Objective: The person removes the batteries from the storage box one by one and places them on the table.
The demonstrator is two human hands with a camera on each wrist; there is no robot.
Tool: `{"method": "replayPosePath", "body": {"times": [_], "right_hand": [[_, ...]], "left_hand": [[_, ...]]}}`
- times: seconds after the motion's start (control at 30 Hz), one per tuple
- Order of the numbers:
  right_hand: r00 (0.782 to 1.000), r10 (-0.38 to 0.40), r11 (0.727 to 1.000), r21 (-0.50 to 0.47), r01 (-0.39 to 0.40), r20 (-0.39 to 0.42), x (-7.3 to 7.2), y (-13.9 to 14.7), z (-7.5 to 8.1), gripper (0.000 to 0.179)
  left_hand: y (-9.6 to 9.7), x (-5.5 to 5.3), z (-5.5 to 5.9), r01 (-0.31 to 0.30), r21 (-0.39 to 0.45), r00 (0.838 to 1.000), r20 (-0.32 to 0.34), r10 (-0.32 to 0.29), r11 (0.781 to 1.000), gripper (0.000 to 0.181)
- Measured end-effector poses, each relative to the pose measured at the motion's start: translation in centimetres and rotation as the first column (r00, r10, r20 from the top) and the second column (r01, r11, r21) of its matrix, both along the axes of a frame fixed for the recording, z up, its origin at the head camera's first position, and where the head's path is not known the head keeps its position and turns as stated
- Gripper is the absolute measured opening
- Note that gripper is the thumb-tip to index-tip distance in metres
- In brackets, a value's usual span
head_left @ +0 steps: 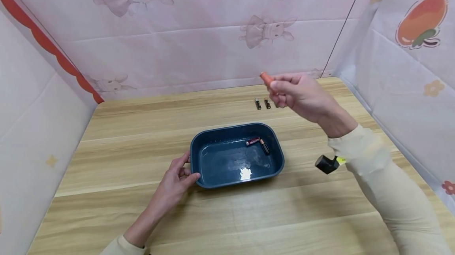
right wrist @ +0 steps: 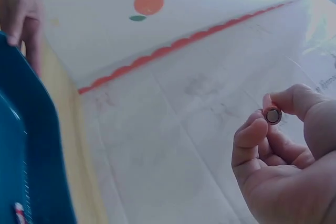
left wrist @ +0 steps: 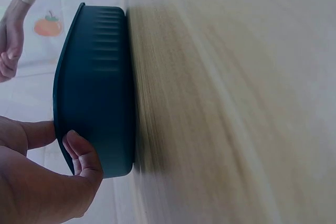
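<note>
My right hand (head_left: 302, 95) is raised over the back right of the table and pinches an orange battery (head_left: 266, 78) between thumb and fingers. In the right wrist view the flat end of that battery (right wrist: 272, 115) faces the camera. My left hand (head_left: 177, 178) grips the left end of a dark blue plastic bin (head_left: 193, 160), thumb over the rim and fingers against the outer wall. Inside the bin, toward its right end, lie a dark red battery (head_left: 252, 141) and a black battery with a copper end (head_left: 264, 146).
Behind the bin a small row of black batteries (head_left: 258, 104) lies on the wooden table (head_left: 142, 128), partly hidden by my right hand. Printed cloth walls (head_left: 199, 57) enclose the table at the back and both sides. A black wrist device (head_left: 327, 164) sticks out below my right sleeve.
</note>
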State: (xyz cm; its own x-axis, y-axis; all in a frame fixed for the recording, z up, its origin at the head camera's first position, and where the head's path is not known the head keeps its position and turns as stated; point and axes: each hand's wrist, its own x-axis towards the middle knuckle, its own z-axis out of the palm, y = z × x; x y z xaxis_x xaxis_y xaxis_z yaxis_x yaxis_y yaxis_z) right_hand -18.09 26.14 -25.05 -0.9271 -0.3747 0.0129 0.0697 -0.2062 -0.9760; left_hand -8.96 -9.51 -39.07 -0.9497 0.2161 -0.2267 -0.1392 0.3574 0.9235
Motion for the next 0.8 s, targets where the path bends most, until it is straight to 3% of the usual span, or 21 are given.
{"method": "replayPosePath", "body": {"times": [0.2, 0.4, 0.8], "right_hand": [[0.993, -0.114, 0.988, -0.113, 0.11, -0.031, -1.1, 1.8, 0.9, 0.013], [0.976, -0.217, 0.958, -0.191, 0.214, 0.002, -2.7, 3.8, 1.0, 0.013], [0.908, -0.399, 0.882, -0.216, 0.419, 0.129, -4.9, 7.6, 0.3, 0.009]], "left_hand": [[0.0, 0.0, 0.1, -0.001, -0.008, 1.0, -0.001, 0.001, 1.0, 0.076], [-0.1, 0.1, 0.1, -0.002, -0.012, 1.0, 0.001, 0.002, 1.0, 0.076], [-0.2, 0.1, 0.0, -0.006, -0.008, 1.0, 0.0, 0.006, 1.0, 0.075]]}}
